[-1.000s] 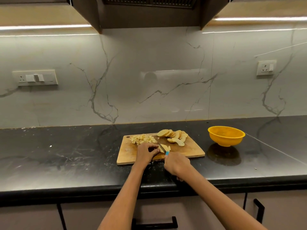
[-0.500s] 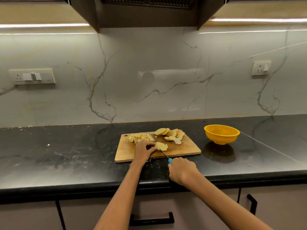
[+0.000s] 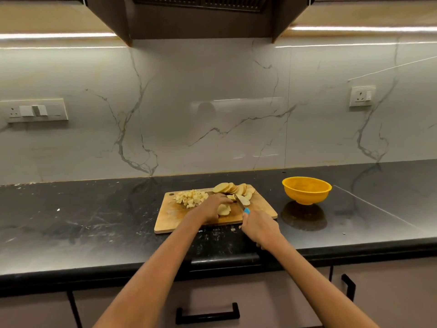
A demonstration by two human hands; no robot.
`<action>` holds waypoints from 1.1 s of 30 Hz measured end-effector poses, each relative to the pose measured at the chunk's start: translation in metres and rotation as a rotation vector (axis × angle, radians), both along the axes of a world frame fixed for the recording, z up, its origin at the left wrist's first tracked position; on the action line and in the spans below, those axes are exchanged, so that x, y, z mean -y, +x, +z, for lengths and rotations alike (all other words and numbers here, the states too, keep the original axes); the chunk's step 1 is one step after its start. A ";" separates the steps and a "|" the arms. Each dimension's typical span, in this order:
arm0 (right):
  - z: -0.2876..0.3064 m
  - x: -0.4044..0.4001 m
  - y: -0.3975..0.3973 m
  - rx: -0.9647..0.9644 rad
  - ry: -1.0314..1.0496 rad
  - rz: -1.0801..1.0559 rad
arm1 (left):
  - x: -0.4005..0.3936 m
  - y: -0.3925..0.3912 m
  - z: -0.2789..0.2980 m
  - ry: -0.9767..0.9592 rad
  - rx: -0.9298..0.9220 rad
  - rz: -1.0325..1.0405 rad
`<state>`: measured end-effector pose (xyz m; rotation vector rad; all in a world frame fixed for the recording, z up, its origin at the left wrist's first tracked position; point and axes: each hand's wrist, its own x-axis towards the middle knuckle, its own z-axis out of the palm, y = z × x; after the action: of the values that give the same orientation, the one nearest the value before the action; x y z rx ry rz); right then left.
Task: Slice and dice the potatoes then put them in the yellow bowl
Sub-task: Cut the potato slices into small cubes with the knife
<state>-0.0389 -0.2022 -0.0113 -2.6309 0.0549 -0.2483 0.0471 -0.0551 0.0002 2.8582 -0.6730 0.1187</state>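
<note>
Dicing looks to be the step in hand, seen from the head camera alone. Right hand is curled round a knife with a blue handle, blade lying over the board toward the slices. Left hand rests on the board with fingers stretched toward the blade; whether they pinch a slice I cannot tell. To do it well, I judge, tuck those fingertips back from the edge, stack a few slices flat and cut strips before crossing them.

Potato slices are pale, round and fanned along the board's far edge; two more lie just beside the left hand. Dice sit heaped at the far left corner. Bowl, yellow, stands right of the board, apart from it, and appears to hold nothing.
</note>
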 end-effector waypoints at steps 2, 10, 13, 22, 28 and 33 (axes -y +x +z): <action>-0.001 0.002 0.001 0.007 0.001 0.006 | 0.004 0.003 0.004 0.051 -0.072 -0.021; 0.000 0.005 0.004 -0.028 0.065 0.015 | -0.003 0.004 0.014 0.067 -0.105 0.046; 0.002 0.004 0.002 -0.049 0.037 0.030 | -0.005 -0.001 0.014 0.061 -0.111 0.069; 0.001 -0.004 -0.017 -0.102 -0.126 0.005 | -0.001 -0.015 -0.005 -0.098 -0.077 0.166; 0.009 -0.015 -0.007 -0.114 -0.197 0.069 | 0.005 -0.017 -0.008 -0.156 0.001 0.192; 0.009 -0.009 -0.010 -0.116 -0.050 0.085 | 0.001 -0.020 -0.012 -0.240 -0.018 0.182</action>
<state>-0.0486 -0.1936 -0.0027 -2.6879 -0.0250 -0.0692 0.0268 -0.0566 -0.0116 2.6781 -0.3659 0.1871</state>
